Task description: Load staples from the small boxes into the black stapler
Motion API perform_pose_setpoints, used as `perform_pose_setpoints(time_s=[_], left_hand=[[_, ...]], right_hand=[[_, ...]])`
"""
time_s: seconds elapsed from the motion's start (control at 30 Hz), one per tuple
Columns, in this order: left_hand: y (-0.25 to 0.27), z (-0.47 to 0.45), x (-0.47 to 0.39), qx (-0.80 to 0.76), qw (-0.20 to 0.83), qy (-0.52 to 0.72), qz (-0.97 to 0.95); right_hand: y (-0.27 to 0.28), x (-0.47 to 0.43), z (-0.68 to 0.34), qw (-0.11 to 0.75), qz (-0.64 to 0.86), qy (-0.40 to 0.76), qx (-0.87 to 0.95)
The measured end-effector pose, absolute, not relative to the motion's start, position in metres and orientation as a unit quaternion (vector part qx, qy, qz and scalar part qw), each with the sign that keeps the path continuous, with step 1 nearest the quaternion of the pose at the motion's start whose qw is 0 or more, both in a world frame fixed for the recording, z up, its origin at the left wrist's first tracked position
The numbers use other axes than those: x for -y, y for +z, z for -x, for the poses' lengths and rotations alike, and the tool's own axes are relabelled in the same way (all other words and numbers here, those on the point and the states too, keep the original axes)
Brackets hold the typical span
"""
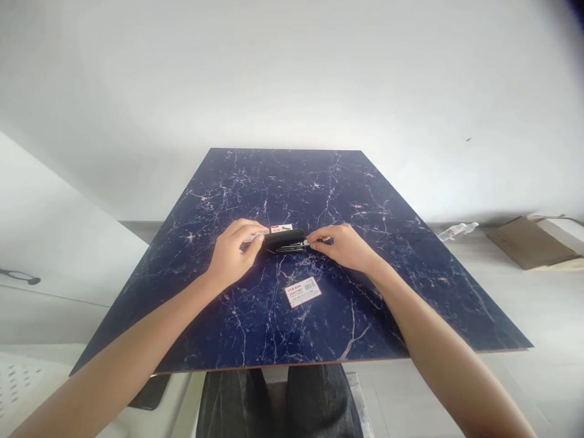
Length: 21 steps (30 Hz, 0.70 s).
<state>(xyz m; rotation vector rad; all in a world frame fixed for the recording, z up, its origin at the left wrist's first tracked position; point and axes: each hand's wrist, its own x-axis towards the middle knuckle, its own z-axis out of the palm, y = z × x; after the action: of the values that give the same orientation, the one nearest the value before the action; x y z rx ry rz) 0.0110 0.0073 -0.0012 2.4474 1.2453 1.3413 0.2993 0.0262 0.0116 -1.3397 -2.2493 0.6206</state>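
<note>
2 hands meet on 1 black stapler point(285, 239), which lies near the middle of the dark blue marbled table point(410, 286). The left hand point(235, 250) closes its fingers and thumb around the stapler's left end, pinning it down. The right hand point(344, 245) sits at the stapler's right end, thumb and forefinger pinched together on something small and pale at the metal tip; what it is cannot be told. Just behind the stapler, touching or nearly so, lies 1 small white box with red print point(279, 229), partly hidden by the left fingers. In front of the stapler, toward the person and clearly apart from it, lies 1 flat white-and-red staple box point(303, 292). Well to the right of the stapler, off the table on the floor, are a plastic bottle point(457, 230) and flattened cardboard point(524, 242).
</note>
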Motion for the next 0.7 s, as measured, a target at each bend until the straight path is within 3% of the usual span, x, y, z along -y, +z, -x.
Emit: perform_pose_setpoints(time_s=[0.3,0.43,0.7], left_hand=[[0.003,0.004,-0.019,-0.431,0.108,0.223,-0.868],[-0.002,0.008,-0.026,-0.447,0.139,0.235,-0.852],[-0.008,-0.004,-0.019,-0.445,0.129,0.280,-0.841]], right_hand=[[0.037,-0.008,-0.312,0.163,0.558,0.197,0.790],[0.038,0.018,-0.286,0.129,0.510,0.256,0.811],[0.025,0.018,-0.261,0.148,0.476,0.166,0.851]])
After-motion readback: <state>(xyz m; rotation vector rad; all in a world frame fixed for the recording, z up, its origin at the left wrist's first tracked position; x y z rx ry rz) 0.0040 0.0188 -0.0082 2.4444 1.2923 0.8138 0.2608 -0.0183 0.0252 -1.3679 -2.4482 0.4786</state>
